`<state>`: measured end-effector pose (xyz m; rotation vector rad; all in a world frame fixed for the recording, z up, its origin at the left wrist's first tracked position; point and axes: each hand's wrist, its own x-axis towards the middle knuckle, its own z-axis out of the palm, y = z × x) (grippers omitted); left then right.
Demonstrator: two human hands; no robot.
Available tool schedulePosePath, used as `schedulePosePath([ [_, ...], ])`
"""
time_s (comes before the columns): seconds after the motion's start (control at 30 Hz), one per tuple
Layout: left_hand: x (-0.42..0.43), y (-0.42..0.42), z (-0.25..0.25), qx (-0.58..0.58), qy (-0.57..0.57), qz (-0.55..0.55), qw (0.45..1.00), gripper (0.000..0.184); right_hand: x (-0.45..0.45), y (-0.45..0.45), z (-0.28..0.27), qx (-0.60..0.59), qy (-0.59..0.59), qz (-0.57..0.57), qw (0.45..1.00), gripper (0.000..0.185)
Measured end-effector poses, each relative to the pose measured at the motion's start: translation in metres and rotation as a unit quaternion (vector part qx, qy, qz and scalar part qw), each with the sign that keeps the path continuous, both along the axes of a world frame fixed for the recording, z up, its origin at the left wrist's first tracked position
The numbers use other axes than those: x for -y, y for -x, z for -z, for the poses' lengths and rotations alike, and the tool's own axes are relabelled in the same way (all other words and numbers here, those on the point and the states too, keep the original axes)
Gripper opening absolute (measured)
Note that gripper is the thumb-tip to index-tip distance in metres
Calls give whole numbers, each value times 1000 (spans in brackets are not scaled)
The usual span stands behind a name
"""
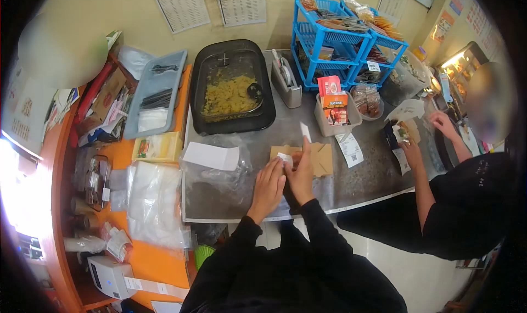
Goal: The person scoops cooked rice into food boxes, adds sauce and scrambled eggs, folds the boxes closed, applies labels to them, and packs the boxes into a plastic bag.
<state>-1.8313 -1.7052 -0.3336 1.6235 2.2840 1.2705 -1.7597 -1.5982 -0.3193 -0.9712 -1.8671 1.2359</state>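
My left hand (268, 188) is closed, its fingers together and touching a small white paper piece (285, 158) over a brown cardboard food box (323, 158). Pressed close beside it, my right hand (300, 175) is closed too, its index finger extended forward against a narrow white slip (305, 132) that stands up at the fingertip. The food box lies on the metal counter under my hands, which hide part of it. To the left, a white paper sheet (211, 156) rests on a crumpled clear plastic bag (219, 181).
Behind are a black tray (198, 115) of yellow food and a blue rack (307, 38) of packets. A tub (329, 127) with leaflets stands beside a receipt (350, 150). At right, a co-worker's hands (411, 152) work at an open food box. Plastic bags (153, 197) lie left.
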Motion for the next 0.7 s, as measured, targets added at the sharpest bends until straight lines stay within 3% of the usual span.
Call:
schedulePosePath([
  [0.1, -14, -8, 11, -21, 45, -26, 998, 49, -7, -6, -11, 142, -254, 35, 956, 79],
  [0.13, -15, -10, 12, -53, 82, -30, 995, 49, -14, -10, -13, 100, -270, 55, 956, 65],
  [0.23, -16, -15, 3, -118, 163, -48, 978, 50, -32, -39, -36, 69, -304, 135, 940, 49],
  [0.4, -20, -19, -2, -143, 190, -75, 968, 49, -71, -79, -35, -63, -7, 96, 993, 30],
  [0.5, -23, -24, 0, -141, 176, -83, 971, 49, -77, -81, -28, -44, 90, 48, 994, 27],
  [0.63, -27, -33, -6, -149, 211, -111, 960, 51, -83, -72, 9, 49, 25, 76, 996, 32],
  [0.7, -40, -48, -12, -124, 201, -142, 961, 54, -82, -69, 8, 150, 23, 99, 983, 35],
])
